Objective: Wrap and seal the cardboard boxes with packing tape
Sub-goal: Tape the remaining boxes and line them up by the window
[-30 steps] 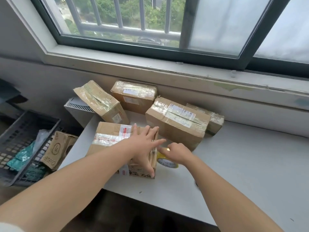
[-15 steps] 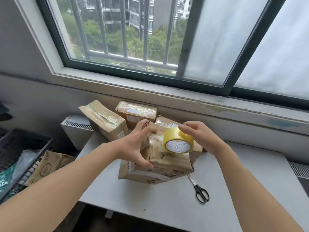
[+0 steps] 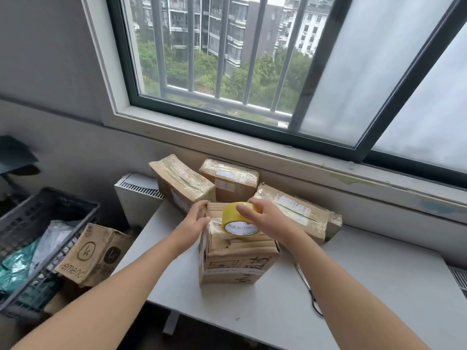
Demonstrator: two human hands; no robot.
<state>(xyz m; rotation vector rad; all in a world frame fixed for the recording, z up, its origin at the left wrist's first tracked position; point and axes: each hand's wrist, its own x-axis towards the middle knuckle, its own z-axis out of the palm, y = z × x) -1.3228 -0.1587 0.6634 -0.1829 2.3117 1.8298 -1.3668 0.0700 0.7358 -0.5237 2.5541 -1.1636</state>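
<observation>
**Roll set on the box top**

The box (image 3: pixel 237 258) stands near the front of the table (image 3: pixel 379 286), and I hold the yellow tape roll (image 3: pixel 237 221) against its top so the strip can run across the flaps. My right hand (image 3: pixel 267 218) wraps the roll, thumb on its rim, wrist bent down. My left hand (image 3: pixel 194 221) curls round the box's upper left edge, I judge to steady it. Both forearms reach forward. Behind it lie the sealed boxes (image 3: pixel 290 213); the scissors (image 3: pixel 310 291) lie beside my right arm.
</observation>
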